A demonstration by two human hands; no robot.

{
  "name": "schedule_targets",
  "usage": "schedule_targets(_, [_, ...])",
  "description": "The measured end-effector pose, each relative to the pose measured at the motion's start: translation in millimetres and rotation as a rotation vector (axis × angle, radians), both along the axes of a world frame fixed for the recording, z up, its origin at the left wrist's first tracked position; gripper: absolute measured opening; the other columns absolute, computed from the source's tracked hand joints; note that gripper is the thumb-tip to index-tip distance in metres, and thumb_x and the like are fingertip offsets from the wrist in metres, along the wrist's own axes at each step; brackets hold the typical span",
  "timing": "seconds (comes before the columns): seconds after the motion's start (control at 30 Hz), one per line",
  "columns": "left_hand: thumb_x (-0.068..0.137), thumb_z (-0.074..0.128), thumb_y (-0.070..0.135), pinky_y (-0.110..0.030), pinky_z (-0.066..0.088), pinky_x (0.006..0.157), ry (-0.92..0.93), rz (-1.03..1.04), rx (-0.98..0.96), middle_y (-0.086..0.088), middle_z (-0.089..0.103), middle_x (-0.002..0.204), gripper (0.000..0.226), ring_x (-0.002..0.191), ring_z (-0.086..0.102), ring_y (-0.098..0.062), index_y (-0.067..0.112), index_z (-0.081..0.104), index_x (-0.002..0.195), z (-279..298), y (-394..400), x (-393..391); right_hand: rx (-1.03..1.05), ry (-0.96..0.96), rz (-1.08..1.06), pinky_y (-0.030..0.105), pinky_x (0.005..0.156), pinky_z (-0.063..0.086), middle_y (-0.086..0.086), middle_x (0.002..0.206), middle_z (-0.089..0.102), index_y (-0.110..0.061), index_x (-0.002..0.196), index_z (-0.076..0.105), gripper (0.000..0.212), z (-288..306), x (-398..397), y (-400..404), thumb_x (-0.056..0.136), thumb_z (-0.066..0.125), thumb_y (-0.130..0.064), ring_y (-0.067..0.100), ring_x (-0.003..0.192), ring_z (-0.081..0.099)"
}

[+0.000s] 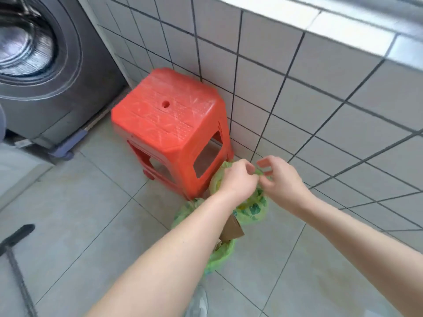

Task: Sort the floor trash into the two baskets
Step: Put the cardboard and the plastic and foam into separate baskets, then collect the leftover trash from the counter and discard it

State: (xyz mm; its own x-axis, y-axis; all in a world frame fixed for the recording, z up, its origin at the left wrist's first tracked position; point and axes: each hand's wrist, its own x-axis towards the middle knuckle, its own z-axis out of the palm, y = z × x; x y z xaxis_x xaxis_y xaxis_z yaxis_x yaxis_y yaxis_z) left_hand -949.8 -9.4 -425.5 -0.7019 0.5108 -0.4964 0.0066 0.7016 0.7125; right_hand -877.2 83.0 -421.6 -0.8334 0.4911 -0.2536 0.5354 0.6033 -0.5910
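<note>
Two small baskets lined with green plastic bags stand on the floor beside the red stool. Over the farther basket [254,209] my left hand [238,177] pinches the green bag's rim with curled fingers. My right hand [278,177] hovers just to its right, fingers bent and apart, touching or nearly touching the same rim. The nearer basket [219,257] holds a brown cardboard piece [232,229] sticking up; my left forearm hides most of it. The farther basket shows yellow and green contents under my hands.
A red plastic stool [169,124] stands against the white tiled wall [320,99], right next to the baskets. A grey washing machine [45,65] is at the left. A black mop or rod [16,255] lies at the lower left floor.
</note>
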Motion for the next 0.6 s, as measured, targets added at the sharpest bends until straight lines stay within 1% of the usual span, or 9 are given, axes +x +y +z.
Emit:
schedule_targets(0.07, [0.085, 0.055, 0.018, -0.03, 0.046, 0.092, -0.005, 0.086, 0.041, 0.001, 0.065, 0.112, 0.025, 0.108, 0.058, -0.02, 0.018, 0.062, 0.109, 39.9, -8.8, 15.0, -0.048, 0.056, -0.065, 0.029, 0.091, 0.047, -0.001, 0.116, 0.06, -0.017, 0.115, 0.057, 0.032, 42.0, 12.9, -10.7, 0.085, 0.052, -0.009, 0.016, 0.104, 0.059])
schedule_targets(0.1, [0.085, 0.055, 0.018, -0.031, 0.047, 0.093, -0.014, 0.132, 0.063, 0.001, 0.065, 0.111, 0.024, 0.107, 0.058, -0.019, 0.019, 0.062, 0.108, 61.0, -14.0, 22.8, -0.065, 0.081, -0.092, 0.025, 0.086, 0.046, -0.003, 0.114, 0.061, -0.018, 0.113, 0.058, 0.031, 62.6, 20.1, -16.1, 0.085, 0.052, -0.008, 0.014, 0.101, 0.059])
schedule_targets(0.2, [0.085, 0.054, 0.017, -0.027, 0.046, 0.089, -0.014, 0.226, 0.149, 0.006, 0.065, 0.105, 0.024, 0.104, 0.058, -0.015, 0.019, 0.061, 0.109, 127.5, -35.6, 49.3, -0.134, 0.127, -0.119, 0.006, 0.066, 0.04, -0.007, 0.112, 0.061, -0.023, 0.109, 0.058, 0.028, 121.0, 39.9, -34.0, 0.086, 0.052, -0.007, 0.007, 0.094, 0.061])
schedule_targets(0.27, [0.085, 0.055, 0.017, -0.024, 0.044, 0.084, 0.011, 0.277, 0.184, 0.01, 0.063, 0.098, 0.023, 0.099, 0.058, -0.013, 0.021, 0.061, 0.108, 173.3, -54.3, 65.6, -0.179, 0.154, -0.118, 0.003, 0.06, 0.041, -0.009, 0.112, 0.061, -0.025, 0.108, 0.058, 0.028, 159.5, 49.3, -47.4, 0.088, 0.051, -0.008, 0.004, 0.093, 0.061])
schedule_targets(0.4, [0.084, 0.057, 0.018, -0.028, 0.048, 0.084, 0.12, 0.38, 0.209, 0.01, 0.065, 0.096, 0.022, 0.092, 0.06, -0.011, 0.024, 0.06, 0.105, 251.7, -102.1, 90.4, -0.26, 0.205, -0.077, 0.004, 0.06, 0.044, -0.012, 0.107, 0.063, -0.023, 0.115, 0.056, 0.03, 240.7, 59.9, -90.6, 0.089, 0.052, -0.009, 0.001, 0.095, 0.061])
schedule_targets(0.43, [0.084, 0.058, 0.018, -0.027, 0.048, 0.082, 0.149, 0.4, 0.201, 0.01, 0.066, 0.095, 0.021, 0.09, 0.06, -0.011, 0.024, 0.06, 0.105, 267.8, -115.1, 94.6, -0.27, 0.213, -0.056, 0.007, 0.065, 0.046, -0.013, 0.105, 0.063, -0.022, 0.118, 0.054, 0.032, 258.3, 61.9, -103.6, 0.089, 0.052, -0.009, 0.001, 0.095, 0.061])
schedule_targets(0.5, [0.083, 0.058, 0.016, -0.027, 0.049, 0.081, 0.216, 0.452, 0.178, 0.007, 0.067, 0.093, 0.021, 0.087, 0.061, -0.012, 0.023, 0.06, 0.103, 293.4, -145.4, 102.6, -0.287, 0.213, 0.001, 0.022, 0.08, 0.051, -0.011, 0.106, 0.064, -0.021, 0.121, 0.053, 0.035, 288.8, 65.4, -132.3, 0.088, 0.054, -0.009, 0.004, 0.097, 0.062])
schedule_targets(0.53, [0.083, 0.058, 0.015, -0.026, 0.049, 0.08, 0.239, 0.486, 0.175, 0.007, 0.067, 0.091, 0.02, 0.086, 0.061, -0.012, 0.022, 0.06, 0.102, 304.9, -162.0, 105.5, -0.299, 0.213, 0.029, 0.028, 0.084, 0.052, -0.009, 0.107, 0.065, -0.021, 0.121, 0.054, 0.035, 302.7, 66.9, -145.9, 0.087, 0.054, -0.009, 0.005, 0.098, 0.063])
schedule_targets(0.6, [0.084, 0.058, 0.013, -0.02, 0.046, 0.075, 0.262, 0.537, 0.165, 0.007, 0.066, 0.089, 0.02, 0.082, 0.06, -0.01, 0.022, 0.06, 0.101, 325.1, -196.9, 111.1, -0.329, 0.222, 0.083, 0.031, 0.086, 0.052, -0.008, 0.108, 0.064, -0.021, 0.12, 0.054, 0.035, 329.6, 68.8, -170.2, 0.087, 0.053, -0.009, 0.006, 0.1, 0.062])
